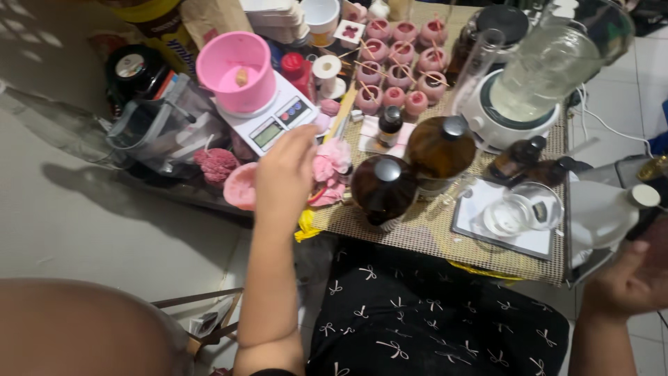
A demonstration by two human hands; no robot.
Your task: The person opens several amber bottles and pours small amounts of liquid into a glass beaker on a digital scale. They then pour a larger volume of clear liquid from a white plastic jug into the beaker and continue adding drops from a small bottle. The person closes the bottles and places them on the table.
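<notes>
Two hands at a crowded bench (445,237): left hand (284,174), fingers loosely spread, reaches toward the scale (268,118); right hand (637,275) apparently grips a white bottle (602,212), kept clear.

Right hand (637,275) cut by right frame edge; grip on white plastic bottle (602,212) partly hidden. Left hand (284,174) fingertips blurred, hiding pink flower-shaped pieces (327,167).

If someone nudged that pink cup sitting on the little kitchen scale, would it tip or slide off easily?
The pink cup looks like light plastic and nearly empty, so it would probably slide easily. It is wide and squat, so tipping seems less likely. The left hand reaches towards the white scale under it.
</notes>
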